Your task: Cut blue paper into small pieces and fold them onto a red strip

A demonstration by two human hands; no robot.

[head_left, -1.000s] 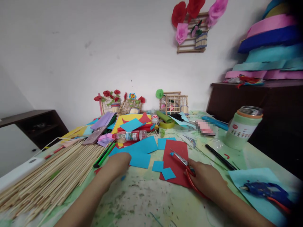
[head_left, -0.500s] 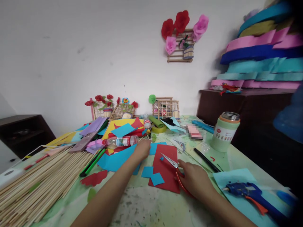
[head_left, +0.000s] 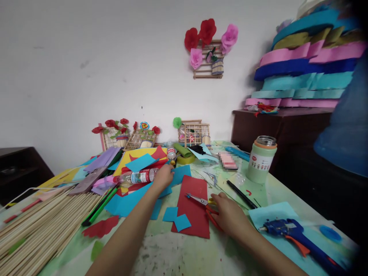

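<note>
My left hand (head_left: 164,177) reaches over blue paper (head_left: 179,173), between the clear plastic bottle (head_left: 140,176) and the paper's far edge. The back of that hand hides most of its fingers and whatever they touch. A small gold-coloured item (head_left: 173,163) lies just beyond the fingertips. My right hand (head_left: 231,215) is on the handles of the scissors (head_left: 202,201), loosely closed around them. Their blades rest above a red sheet (head_left: 192,214), with a tiny blue scrap (head_left: 188,196) at the tip. Two small blue squares (head_left: 170,214) lie at the sheet's left edge.
Wooden sticks (head_left: 37,226) and a green-edged pen (head_left: 100,209) lie left. At right are a black pen (head_left: 241,194), a blue glue gun (head_left: 290,229) on pale blue paper, an open-topped green jar (head_left: 261,161) and a phone (head_left: 228,161). Stick frames (head_left: 195,134) stand at the back.
My left hand has moved slightly farther forward over the blue paper. My right fingers have loosened, showing a yellow part of the scissors' handle. The whole view has shifted a little to the right.
</note>
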